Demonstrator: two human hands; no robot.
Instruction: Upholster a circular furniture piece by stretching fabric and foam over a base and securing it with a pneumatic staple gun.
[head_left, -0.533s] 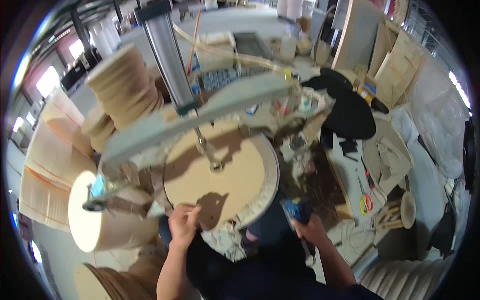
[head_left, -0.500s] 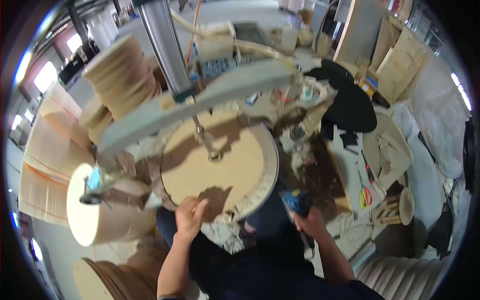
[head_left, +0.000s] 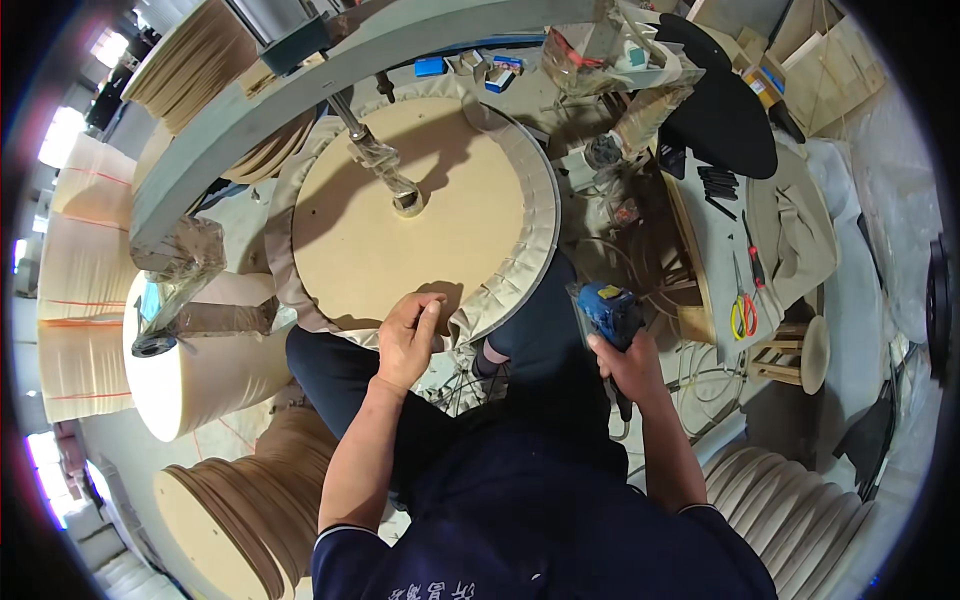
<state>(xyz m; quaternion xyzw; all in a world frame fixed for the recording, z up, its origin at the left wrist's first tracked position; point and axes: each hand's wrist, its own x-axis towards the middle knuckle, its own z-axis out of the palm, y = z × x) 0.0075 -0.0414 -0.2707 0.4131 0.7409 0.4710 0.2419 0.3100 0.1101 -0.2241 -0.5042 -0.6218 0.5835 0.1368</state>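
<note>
A round wooden board point(head_left: 400, 250) lies in front of me under a vertical press rod point(head_left: 375, 155), whose foot meets it near the middle. Pale fabric point(head_left: 537, 215) wraps its rim and is folded inward in pleats along the right side. At the near edge, my left hand point(head_left: 408, 340) is closed, fingers curled and thumb along them, on the fabric edge; the pinch itself is partly hidden. My right hand point(head_left: 630, 368) grips a blue corded staple gun point(head_left: 608, 308) to the right of the board, apart from it, above my right thigh.
A curved grey beam point(head_left: 240, 125) spans over the board. Scissors point(head_left: 742, 310) and a screwdriver point(head_left: 754, 262) lie on the right-hand table point(head_left: 715, 235), near black strips point(head_left: 718, 183). Stacked round boards point(head_left: 225, 520) and a large white roll point(head_left: 200, 370) stand at left. Small blue boxes point(head_left: 500, 75) lie beyond.
My view has shifted and become sharper. The left hand has moved slightly up and right along the board's near edge; the right hand still holds the staple gun, now slightly higher in view.
</note>
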